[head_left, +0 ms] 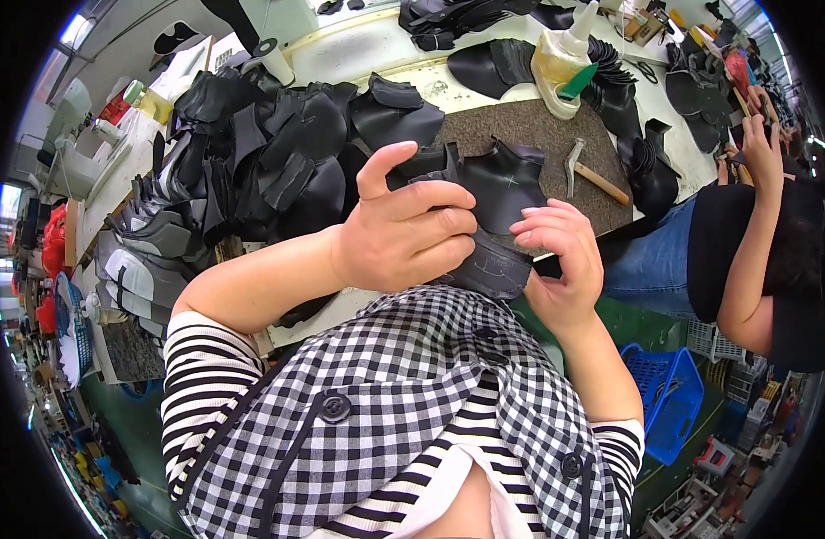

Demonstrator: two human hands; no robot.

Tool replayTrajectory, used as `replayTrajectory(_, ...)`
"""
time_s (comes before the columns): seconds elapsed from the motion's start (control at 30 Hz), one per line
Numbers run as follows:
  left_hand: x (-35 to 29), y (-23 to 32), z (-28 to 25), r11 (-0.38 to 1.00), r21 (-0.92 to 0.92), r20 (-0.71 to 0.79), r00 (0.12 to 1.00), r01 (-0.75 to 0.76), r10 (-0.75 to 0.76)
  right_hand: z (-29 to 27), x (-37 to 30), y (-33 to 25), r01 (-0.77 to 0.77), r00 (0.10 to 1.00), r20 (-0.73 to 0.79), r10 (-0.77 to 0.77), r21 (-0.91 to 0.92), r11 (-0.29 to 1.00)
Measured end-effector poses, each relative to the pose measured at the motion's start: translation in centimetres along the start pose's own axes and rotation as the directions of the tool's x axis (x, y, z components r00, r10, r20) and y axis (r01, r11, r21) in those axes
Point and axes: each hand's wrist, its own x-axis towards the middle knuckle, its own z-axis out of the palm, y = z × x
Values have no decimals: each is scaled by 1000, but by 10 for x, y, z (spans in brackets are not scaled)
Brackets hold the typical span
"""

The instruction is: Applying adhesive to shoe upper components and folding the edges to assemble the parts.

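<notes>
My left hand is closed on a black leather shoe-upper piece, its fingers curled over the piece's left part and one digit sticking up. At the piece's right edge my right hand has its fingers bent and its thumb tucked behind the edge, partly hidden. Pale marks show on the dark surface of the held piece. Just beyond my hands, another black upper piece with a small pale cross mark lies on a brown board. To its right on the same board rests a hammer with a wooden handle.
Piles of black upper pieces cover the table's left side, with grey-and-white pieces nearer me. A glue bottle stands beyond the board. A co-worker's arm rises at right, above a blue plastic basket on the floor.
</notes>
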Motion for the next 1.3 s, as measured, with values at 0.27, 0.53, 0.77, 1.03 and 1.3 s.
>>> replayTrajectory(0.27,6,2,4,982,-99,181,973,163,-144,8,4,0,-71,991,119,64,53,996)
replayTrajectory(0.53,-29,-33,34,75,-416,740,386,906,-550,37,5,50,-734,533,497,685,674,82)
replayTrajectory(0.77,-21,4,55,757,-284,109,804,589,-585,51,1,65,-694,539,282,794,683,228)
replayTrajectory(1.03,-30,3,46,646,-185,277,670,741,-689,34,5,53,-772,635,370,678,284,568)
replayTrajectory(1.3,-18,-12,29,303,-207,575,366,930,-731,31,-3,58,-706,683,379,624,125,697)
